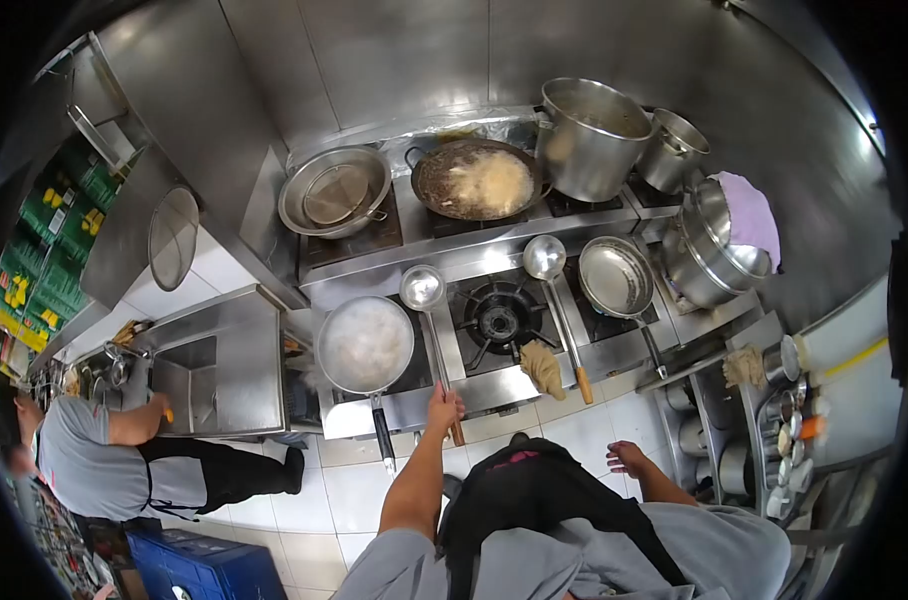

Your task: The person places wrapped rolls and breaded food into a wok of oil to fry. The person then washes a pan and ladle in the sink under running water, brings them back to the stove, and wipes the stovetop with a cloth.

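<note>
My left hand point(445, 409) is closed round the handle of a ladle point(423, 289), whose bowl rests on the stove front beside a steaming frying pan point(365, 346). Pale food in that pan is blurred by steam. My right hand point(628, 459) hangs low over the floor at my side, fingers apart and holding nothing. A second ladle point(545, 259) with a wooden handle end lies right of the bare burner point(500, 322), and a crumpled brown cloth point(542, 370) sits between them. Farther right is another pan point(616, 278) with its handle toward me.
Along the back stand a steel bowl with a strainer point(335, 194), a wok of frothing oil point(474, 180) and tall pots point(594, 140). Stacked pots with a purple cloth point(749, 222) are at right, above shelves point(709, 440). A co-worker point(104, 450) stands at the sink point(186, 378) on the left.
</note>
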{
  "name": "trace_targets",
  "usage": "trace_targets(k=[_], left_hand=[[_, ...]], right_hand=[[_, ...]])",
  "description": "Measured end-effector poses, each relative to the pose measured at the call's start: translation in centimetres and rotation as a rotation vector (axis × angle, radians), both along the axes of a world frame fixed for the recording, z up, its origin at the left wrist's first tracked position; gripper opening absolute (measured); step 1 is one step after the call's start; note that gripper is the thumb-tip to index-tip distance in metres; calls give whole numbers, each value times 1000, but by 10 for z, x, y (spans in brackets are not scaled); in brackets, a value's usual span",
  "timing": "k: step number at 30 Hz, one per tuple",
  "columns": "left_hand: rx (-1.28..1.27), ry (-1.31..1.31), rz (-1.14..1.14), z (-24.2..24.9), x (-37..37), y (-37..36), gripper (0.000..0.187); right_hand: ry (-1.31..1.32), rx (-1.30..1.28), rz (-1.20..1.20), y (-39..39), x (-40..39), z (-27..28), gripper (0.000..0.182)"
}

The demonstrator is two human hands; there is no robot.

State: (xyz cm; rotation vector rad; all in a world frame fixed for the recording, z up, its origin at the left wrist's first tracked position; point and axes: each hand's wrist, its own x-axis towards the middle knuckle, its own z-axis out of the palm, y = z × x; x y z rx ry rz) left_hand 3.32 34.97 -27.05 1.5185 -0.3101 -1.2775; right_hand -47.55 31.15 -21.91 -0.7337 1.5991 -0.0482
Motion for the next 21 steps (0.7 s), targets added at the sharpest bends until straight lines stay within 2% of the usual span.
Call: trace_targets(k=[2,3,5,6,7,8,9,10,11,12,13,14,15,17,18,19,20,21], left_hand=[[39,-423,-142,-36,8,6,59],[36,-421,-145,-46,12,13,59],[42,-1027,-440,-54,17,21,51],[40,-1027,-439,-39,14,28,51],[-82,-1117,-421,-13,8,43,49],[-204,-1204,-399,17,2,56,47],[-198,-1206,-392,34,-4,70,47],[-214,-1010,-371,43,-12,90,44],[-224,-813,-339,47,-21,109,42],[-206,-809,-310,48,-30,128,42],[-44,-588,-386,45,-38,151,41],[115,-353,-441,43,-47,176,40],[90,-361,-492,40,-58,203,42],[164,-272,-527,21,-91,258,45],[254,-205,-587,15,-108,283,59],[331,-130,-357,-27,-139,316,74],[595,38,-330,-25,-152,339,75],[571,-5,-294,-53,-176,371,74]], right_hand=[[56,72,7,14,-5,-2,27],[67,108,-5,22,-8,-5,30],[36,230,6,34,-11,-16,39],[-4,275,46,38,-11,-25,48],[1,337,100,39,-5,-25,59],[1,370,144,38,16,-8,63],[3,405,193,37,35,1,66],[6,408,204,37,45,-12,66],[-1,353,345,33,58,-30,68],[-7,298,496,26,66,-44,69],[2,309,539,14,74,-47,69],[112,77,676,2,84,-52,63],[203,-161,827,-9,95,-60,59],[159,-584,1640,-60,98,-130,56],[155,-501,1603,-69,115,-117,53],[129,-523,1649,-73,127,-96,51],[91,-550,1706,-76,140,-88,50],[67,-593,1989,-90,149,-120,47]])
